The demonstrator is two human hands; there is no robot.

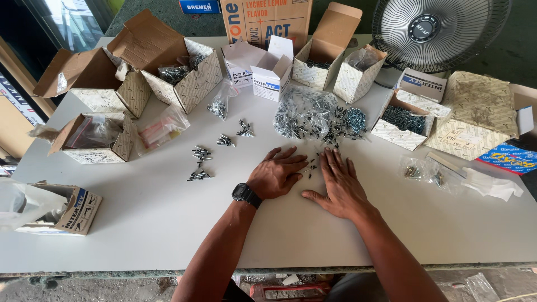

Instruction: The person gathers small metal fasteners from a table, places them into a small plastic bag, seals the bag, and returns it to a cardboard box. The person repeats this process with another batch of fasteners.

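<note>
Both hands, left hand and right hand, are lying flat and empty mid-table, seemingly sorting small screws lying between them into countable groups.

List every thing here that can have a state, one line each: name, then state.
Left hand: flat, palm down, on table.
Right hand: flat, palm down, on table.
Screw pile: loose, spilled from clear bag.
Large patterned box: open, flaps up.
Fan: cannot tell if running.

Open patterned cartons ringing white table
</note>
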